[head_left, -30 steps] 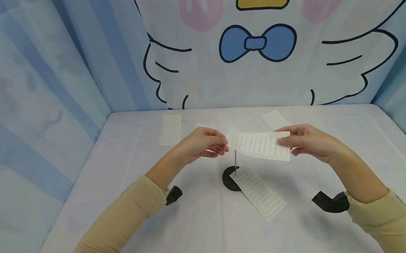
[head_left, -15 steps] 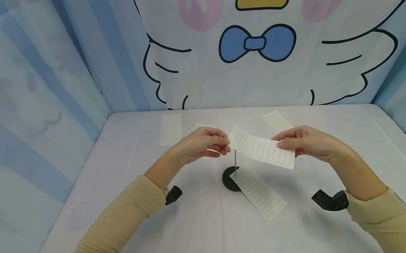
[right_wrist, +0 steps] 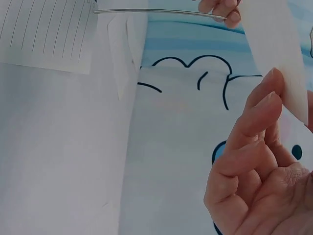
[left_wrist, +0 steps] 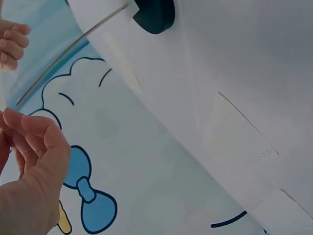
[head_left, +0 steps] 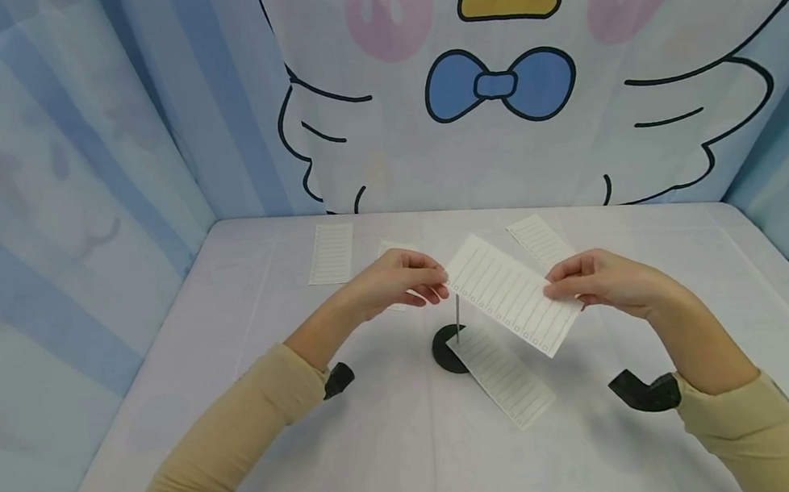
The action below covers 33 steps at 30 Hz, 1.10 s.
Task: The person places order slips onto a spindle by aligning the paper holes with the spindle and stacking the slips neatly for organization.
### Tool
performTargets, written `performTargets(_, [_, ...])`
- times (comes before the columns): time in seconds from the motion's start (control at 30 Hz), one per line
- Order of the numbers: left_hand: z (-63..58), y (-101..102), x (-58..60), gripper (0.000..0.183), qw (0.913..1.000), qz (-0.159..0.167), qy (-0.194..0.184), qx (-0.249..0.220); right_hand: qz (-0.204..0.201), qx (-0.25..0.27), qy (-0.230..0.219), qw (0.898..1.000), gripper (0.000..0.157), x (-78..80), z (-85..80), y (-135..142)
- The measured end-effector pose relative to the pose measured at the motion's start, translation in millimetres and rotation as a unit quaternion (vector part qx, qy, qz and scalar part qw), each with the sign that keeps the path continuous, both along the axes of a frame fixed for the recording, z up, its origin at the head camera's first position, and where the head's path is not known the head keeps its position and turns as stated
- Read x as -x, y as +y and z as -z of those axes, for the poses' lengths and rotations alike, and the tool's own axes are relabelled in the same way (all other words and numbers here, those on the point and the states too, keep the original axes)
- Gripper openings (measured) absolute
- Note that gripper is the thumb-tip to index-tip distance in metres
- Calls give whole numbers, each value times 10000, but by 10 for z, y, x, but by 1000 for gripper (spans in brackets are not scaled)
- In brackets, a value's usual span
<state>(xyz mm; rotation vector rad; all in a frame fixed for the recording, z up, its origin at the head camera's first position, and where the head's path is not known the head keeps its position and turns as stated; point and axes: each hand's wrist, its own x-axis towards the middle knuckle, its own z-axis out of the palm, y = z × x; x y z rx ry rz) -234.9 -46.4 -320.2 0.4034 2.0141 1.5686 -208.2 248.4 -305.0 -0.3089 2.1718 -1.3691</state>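
A black round-based paper spike (head_left: 444, 350) stands mid-table with its thin metal rod upright. One ruled sheet (head_left: 504, 375) lies low on it, its corner at the foot of the rod. Above, a second small ruled paper sheet (head_left: 509, 290), with little holes along one edge, is held slanting. My right hand (head_left: 611, 282) pinches its right edge between thumb and fingers. At its left corner, my left hand (head_left: 401, 278) has thumb and fingertips closed, right beside the rod's top. The rod tip (left_wrist: 18, 103) shows just over the left fingers in the left wrist view.
Behind the hands lie more ruled sheets: one at the back left (head_left: 332, 253), one at the back right (head_left: 540, 239), and one partly hidden by the left hand. A printed cloth backdrop (head_left: 502, 161) rises along the table's far edge.
The held sheet has swung and tilted, its right end dropping so its ruled face shows more. My right hand has shifted slightly right and down; the left stays nearly in place.
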Motion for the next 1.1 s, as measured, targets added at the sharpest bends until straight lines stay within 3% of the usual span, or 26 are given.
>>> performTargets(0.13, [24, 22, -8, 17, 9999, 56, 68, 66, -578, 315, -212, 9976, 6, 4, 68, 36])
performTargets(0.33, [53, 56, -13, 18, 9996, 66, 182, 187, -1207, 961, -562, 9864, 13, 19, 206, 69])
performTargets(0.6, [85, 77, -16, 17, 9996, 16, 138, 236, -1218, 1168, -782, 9826, 17, 29, 327, 84])
performTargets(1.1, [132, 80, 1, 17, 9999, 40, 111, 117, -1215, 1171, -810, 9823, 16, 45, 384, 79])
